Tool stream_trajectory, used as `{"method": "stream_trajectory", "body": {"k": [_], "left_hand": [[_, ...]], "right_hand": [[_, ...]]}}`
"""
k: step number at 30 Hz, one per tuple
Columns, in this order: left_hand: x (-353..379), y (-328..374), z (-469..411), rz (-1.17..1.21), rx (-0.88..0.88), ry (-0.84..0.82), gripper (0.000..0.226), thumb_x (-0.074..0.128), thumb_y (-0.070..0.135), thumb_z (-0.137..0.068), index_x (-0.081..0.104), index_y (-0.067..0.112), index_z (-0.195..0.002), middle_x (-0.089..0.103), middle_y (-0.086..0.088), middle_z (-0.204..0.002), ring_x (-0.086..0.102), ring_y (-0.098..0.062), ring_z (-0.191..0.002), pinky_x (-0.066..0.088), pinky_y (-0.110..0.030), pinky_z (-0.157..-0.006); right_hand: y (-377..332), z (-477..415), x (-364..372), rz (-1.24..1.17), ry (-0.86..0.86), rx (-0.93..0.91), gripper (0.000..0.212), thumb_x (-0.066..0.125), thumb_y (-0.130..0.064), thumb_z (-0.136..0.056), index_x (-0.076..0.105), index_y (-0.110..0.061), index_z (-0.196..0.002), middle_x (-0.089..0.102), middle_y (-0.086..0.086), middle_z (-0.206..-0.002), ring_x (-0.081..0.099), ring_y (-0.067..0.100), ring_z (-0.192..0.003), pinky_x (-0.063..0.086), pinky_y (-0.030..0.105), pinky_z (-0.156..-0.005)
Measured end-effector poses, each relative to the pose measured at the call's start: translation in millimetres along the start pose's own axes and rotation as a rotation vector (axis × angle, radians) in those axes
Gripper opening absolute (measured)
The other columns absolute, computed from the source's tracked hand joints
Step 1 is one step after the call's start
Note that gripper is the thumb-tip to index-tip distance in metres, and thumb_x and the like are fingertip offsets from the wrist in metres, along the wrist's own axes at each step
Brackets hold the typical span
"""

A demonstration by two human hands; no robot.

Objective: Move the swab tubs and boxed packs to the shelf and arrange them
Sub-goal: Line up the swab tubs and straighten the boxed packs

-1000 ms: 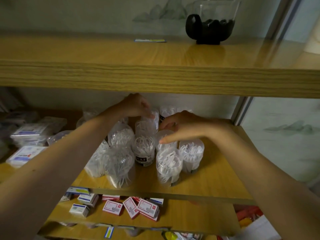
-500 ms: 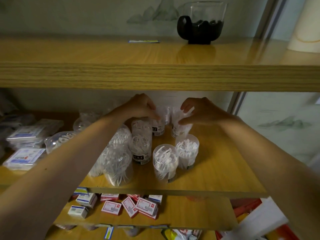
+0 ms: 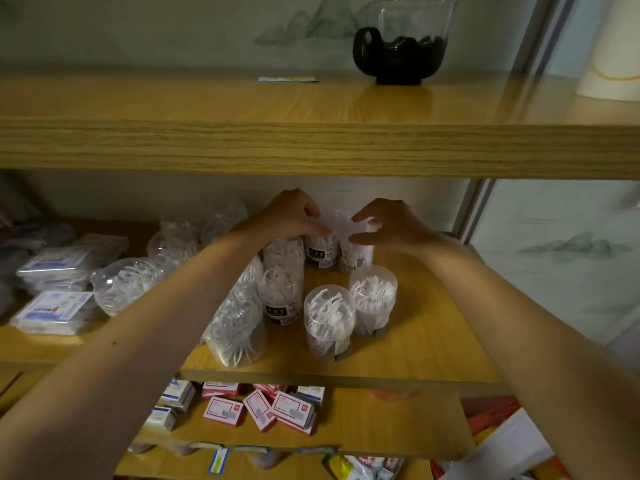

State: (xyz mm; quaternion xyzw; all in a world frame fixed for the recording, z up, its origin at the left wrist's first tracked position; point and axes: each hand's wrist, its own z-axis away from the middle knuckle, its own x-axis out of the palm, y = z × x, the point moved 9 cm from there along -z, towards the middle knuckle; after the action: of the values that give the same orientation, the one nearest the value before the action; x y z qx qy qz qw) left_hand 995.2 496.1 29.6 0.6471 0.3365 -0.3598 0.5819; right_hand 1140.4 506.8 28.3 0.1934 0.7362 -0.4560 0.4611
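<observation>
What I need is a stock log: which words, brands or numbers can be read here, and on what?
No text is legible.
Black labels on swab tubs: white characters, too blurred.
Print on red-and-white boxes: too small.
Print on blue-and-white packs: blurred.

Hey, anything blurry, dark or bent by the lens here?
Head view: dim warm light, darkest under the top shelf. Head view: the flat packs at left are smeared; the left hand and right hand on the back swab tubs look soft, the front swab tubs sharper. Head view: the top shelf's sheen mirrors the glass cup; the upright frame at right leans from wide-angle distortion.
</observation>
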Motion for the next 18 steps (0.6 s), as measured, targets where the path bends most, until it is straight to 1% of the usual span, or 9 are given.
{"method": "stream_trajectory", "body": {"k": [2, 3, 4, 5, 6, 9, 11, 14, 18], "left_hand": [[0, 2, 5, -0.032, 0.022, -0.046, 0.037, 0.071, 0.043, -0.073, 0.061, 0.01, -0.086, 0.052, -0.006, -0.086, 0.051, -0.018, -0.081, 0.036, -0.028, -0.069], [-4, 2, 9, -0.043, 0.031, -0.058, 0.042, 0.068, 0.045, -0.075, 0.059, 0.005, -0.082, 0.052, -0.009, -0.082, 0.051, -0.02, -0.077, 0.034, -0.03, -0.066], [-9, 2, 13, -0.058, 0.038, -0.056, 0.047, 0.065, 0.047, -0.077, 0.06, 0.0, -0.084, 0.055, -0.011, -0.082, 0.055, -0.023, -0.077, 0.036, -0.031, -0.065], [-16, 2, 18, -0.077, 0.045, -0.048, 0.046, 0.063, 0.047, -0.078, 0.062, 0.002, -0.088, 0.061, -0.011, -0.087, 0.058, -0.023, -0.081, 0.041, -0.033, -0.068], [-23, 0, 24, -0.088, 0.046, -0.049, 0.042, 0.064, 0.047, -0.077, 0.064, 0.008, -0.09, 0.064, -0.006, -0.09, 0.059, -0.018, -0.084, 0.044, -0.032, -0.07], [-35, -9, 44, -0.042, 0.005, -0.115, 0.033, 0.073, 0.044, -0.07, 0.065, 0.022, -0.094, 0.063, 0.012, -0.092, 0.056, 0.002, -0.085, 0.043, -0.015, -0.07], [-35, -14, 52, -0.064, -0.003, -0.164, 0.033, 0.076, 0.04, -0.068, 0.067, 0.022, -0.095, 0.065, 0.015, -0.091, 0.058, 0.003, -0.085, 0.043, -0.013, -0.07], [-30, -17, 55, -0.089, 0.006, -0.188, 0.03, 0.078, 0.032, -0.068, 0.071, 0.018, -0.093, 0.068, 0.015, -0.083, 0.062, 0.004, -0.075, 0.045, -0.008, -0.065], [-29, -24, 53, -0.006, -0.02, -0.154, 0.03, 0.081, 0.027, -0.065, 0.073, 0.017, -0.091, 0.07, 0.016, -0.077, 0.063, 0.006, -0.069, 0.045, -0.006, -0.059]], "right_hand": [[-3, 8, -4, 0.006, -0.017, -0.007, 0.045, 0.071, -0.034, -0.077, 0.059, -0.018, -0.117, 0.055, -0.002, -0.124, 0.051, 0.015, -0.115, 0.04, 0.027, -0.095], [-6, 15, -9, -0.008, -0.015, -0.01, 0.046, 0.068, -0.036, -0.079, 0.056, -0.019, -0.12, 0.054, -0.005, -0.122, 0.049, 0.011, -0.114, 0.038, 0.024, -0.094], [-10, 22, -16, -0.036, -0.01, -0.012, 0.046, 0.066, -0.037, -0.08, 0.054, -0.021, -0.121, 0.053, -0.008, -0.119, 0.049, 0.008, -0.11, 0.038, 0.022, -0.091], [-14, 31, -23, -0.066, -0.014, -0.014, 0.043, 0.065, -0.037, -0.081, 0.054, -0.023, -0.12, 0.054, -0.009, -0.116, 0.051, 0.007, -0.106, 0.039, 0.02, -0.088], [-16, 39, -28, -0.086, -0.042, -0.011, 0.04, 0.065, -0.038, -0.081, 0.055, -0.025, -0.117, 0.056, -0.01, -0.113, 0.054, 0.008, -0.102, 0.042, 0.02, -0.086], [-20, 67, -21, -0.048, -0.253, 0.027, 0.046, 0.067, -0.045, -0.076, 0.055, -0.032, -0.118, 0.058, -0.012, -0.112, 0.057, 0.006, -0.102, 0.044, 0.019, -0.088], [-21, 80, -11, -0.001, -0.35, 0.01, 0.054, 0.069, -0.05, -0.071, 0.052, -0.035, -0.121, 0.054, -0.015, -0.119, 0.053, 0.003, -0.108, 0.042, 0.02, -0.093], [-23, 87, -1, 0.003, -0.365, -0.016, 0.057, 0.071, -0.05, -0.069, 0.051, -0.038, -0.121, 0.053, -0.02, -0.117, 0.052, 0.003, -0.109, 0.044, 0.02, -0.093], [-22, 85, 2, 0.089, -0.34, -0.027, 0.063, 0.071, -0.057, -0.065, 0.05, -0.042, -0.123, 0.054, -0.02, -0.119, 0.054, 0.004, -0.105, 0.048, 0.025, -0.091]]}}
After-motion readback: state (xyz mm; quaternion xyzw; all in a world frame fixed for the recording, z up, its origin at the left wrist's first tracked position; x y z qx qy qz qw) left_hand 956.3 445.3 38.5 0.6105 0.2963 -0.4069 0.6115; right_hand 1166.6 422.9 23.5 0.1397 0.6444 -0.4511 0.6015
